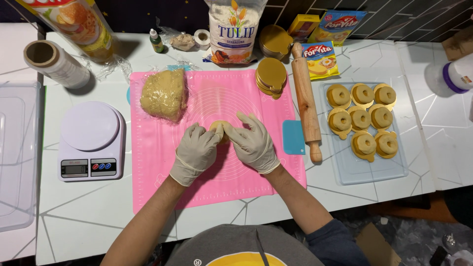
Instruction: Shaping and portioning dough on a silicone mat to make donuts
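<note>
The dough piece (219, 131), a small pale yellow lump, sits near the centre of the pink mat (157, 192), pinched between both gloved hands. The left hand (195, 153) curls its fingers (211, 138) against the lump's 9 o'clock side; the right hand (252, 143) closes its fingers (229, 132) on the 3 o'clock side. Both hold it together, fingers bent close with little gap, and neither hand is clearly nearer. The lump is mostly hidden, so its long axis cannot be told.

Outward from the hands: at 10 o'clock lies one large dough mass (164, 94) in clear wrap on the mat. At 1 o'clock stands one stack of gold discs (271, 77). At 3 o'clock lie one blue scraper (293, 137) and one wooden rolling pin (305, 101), its length running roughly 12 to 6. Further toward 3 o'clock, a clear tray (374, 170) carries eight shaped dough rings (360, 118) on gold bases. At 9 o'clock on the bench (79, 216) rests one white kitchen scale (91, 141). At 12 o'clock stands one flour bag (232, 30).
</note>
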